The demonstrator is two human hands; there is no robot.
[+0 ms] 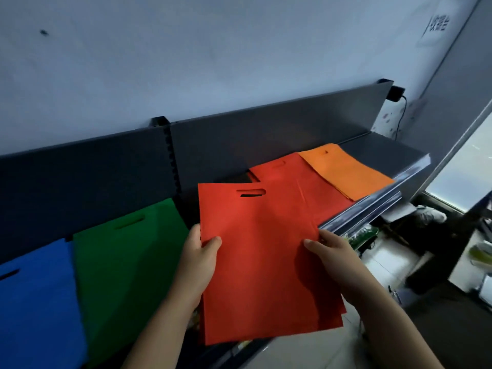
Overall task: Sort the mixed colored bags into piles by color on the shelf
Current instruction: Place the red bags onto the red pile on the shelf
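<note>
Nearest the camera, a red bag [261,262] was held flat and slightly raised, its handle slot at twelve o'clock, and at least one more red layer showed under its bottom corner. The left hand [198,258] pinched its nine o'clock edge, thumb on top and fingers [193,233] hidden mostly behind the fabric. The right hand [338,258] pinched the three o'clock edge the same way, thumb lying over the face.

The step in hand looked like carrying this bag to its pile. The red pile [298,179] lay on the shelf [378,206] just beyond, at about one o'clock, partly covered by the held bag. The next move probably called for sliding the bag forward, squaring it over that pile, then loosening both thumbs.

Further out, the orange pile [346,171] lay at two o'clock, overlapping the red one's far corner. The green pile [127,262] sat at nine o'clock, and the blue pile [37,302] beyond it.
</note>
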